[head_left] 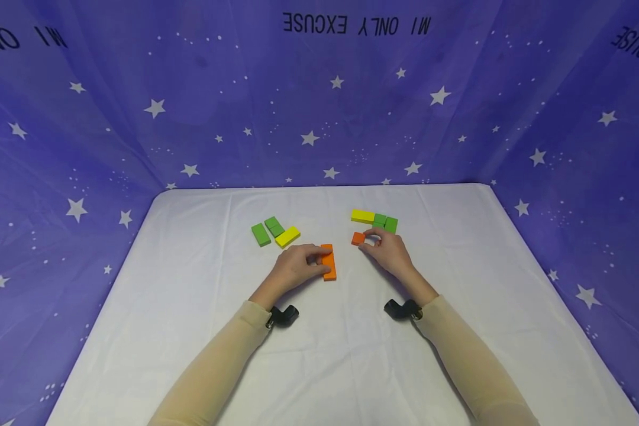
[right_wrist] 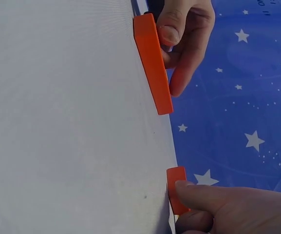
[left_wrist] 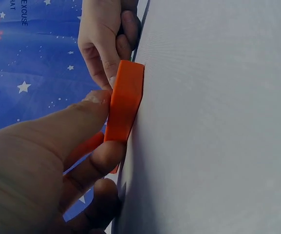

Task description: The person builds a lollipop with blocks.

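Note:
Near the middle of the white table, my left hand (head_left: 297, 264) holds a long orange block (head_left: 328, 273) with thumb and fingertips. The left wrist view shows the thumb and a finger against this orange block (left_wrist: 125, 102), with more orange visible behind the fingers. Farther back and to the right, my right hand (head_left: 390, 251) pinches a small orange-red block (head_left: 358, 238) between thumb and finger. In the right wrist view, the thumb lies on the small block (right_wrist: 177, 178), apart from the long block (right_wrist: 153, 68). Both blocks are at the table surface.
Behind my left hand lie green blocks (head_left: 261, 235) and a yellow block (head_left: 288, 237). Beyond my right hand, a yellow block (head_left: 362, 216) touches a cluster of green blocks (head_left: 391, 224). A purple star-patterned curtain (head_left: 309, 118) surrounds the white table (head_left: 351, 367).

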`<state>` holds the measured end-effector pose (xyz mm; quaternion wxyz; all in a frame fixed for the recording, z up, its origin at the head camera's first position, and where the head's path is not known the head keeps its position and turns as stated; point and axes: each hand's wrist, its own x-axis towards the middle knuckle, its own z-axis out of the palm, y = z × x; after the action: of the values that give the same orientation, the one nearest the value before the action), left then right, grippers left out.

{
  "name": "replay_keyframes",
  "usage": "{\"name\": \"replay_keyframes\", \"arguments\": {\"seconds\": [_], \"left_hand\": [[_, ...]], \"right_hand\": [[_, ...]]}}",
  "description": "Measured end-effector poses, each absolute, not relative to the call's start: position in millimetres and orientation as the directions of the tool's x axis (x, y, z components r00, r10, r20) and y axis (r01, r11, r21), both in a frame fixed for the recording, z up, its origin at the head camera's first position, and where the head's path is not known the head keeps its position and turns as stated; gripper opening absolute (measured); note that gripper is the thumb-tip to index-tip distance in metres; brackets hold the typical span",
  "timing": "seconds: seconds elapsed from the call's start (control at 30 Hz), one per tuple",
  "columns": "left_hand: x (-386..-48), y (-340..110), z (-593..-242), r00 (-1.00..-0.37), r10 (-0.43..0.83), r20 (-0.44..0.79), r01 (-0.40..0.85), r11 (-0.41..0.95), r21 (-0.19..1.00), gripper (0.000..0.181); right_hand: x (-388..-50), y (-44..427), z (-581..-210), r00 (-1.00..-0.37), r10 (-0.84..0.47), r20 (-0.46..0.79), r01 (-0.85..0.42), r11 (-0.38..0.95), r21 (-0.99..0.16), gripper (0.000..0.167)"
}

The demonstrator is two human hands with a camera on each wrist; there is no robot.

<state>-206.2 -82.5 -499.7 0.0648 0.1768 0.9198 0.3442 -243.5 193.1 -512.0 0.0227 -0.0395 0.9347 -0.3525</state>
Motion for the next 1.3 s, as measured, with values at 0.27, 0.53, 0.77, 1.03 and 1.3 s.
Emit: {"name": "replay_keyframes", "arguments": {"seconds": [0.27, 0.53, 0.77, 1.03, 1.3], "left_hand": [[-207, -83, -499, -0.905, 0.426, -0.006, 0.317, 0.683, 0.658, 0.049], [-206, -81, -500, -0.907, 0.421, -0.002, 0.315, 0.682, 0.66, 0.047], [-205, -79, -499, -0.904, 0.427, -0.019, 0.32, 0.706, 0.632, 0.046], [-203, -77, -499, -0.911, 0.41, -0.05, 0.291, 0.723, 0.627, 0.048], [-203, -75, -499, -0.907, 0.42, -0.035, 0.312, 0.723, 0.617, 0.047]], "right_hand": [[-244, 195, -511, -0.995, -0.097, -0.004, -0.069, 0.735, -0.674, 0.04], [-243, 193, -505, -0.995, -0.1, -0.018, -0.058, 0.709, -0.703, 0.038], [-242, 189, -496, -0.994, -0.104, -0.029, -0.052, 0.693, -0.719, 0.037], [-241, 184, -491, -0.994, -0.109, -0.02, -0.059, 0.674, -0.736, 0.036], [-241, 178, -491, -0.992, -0.122, -0.028, -0.059, 0.657, -0.752, 0.037]]}}
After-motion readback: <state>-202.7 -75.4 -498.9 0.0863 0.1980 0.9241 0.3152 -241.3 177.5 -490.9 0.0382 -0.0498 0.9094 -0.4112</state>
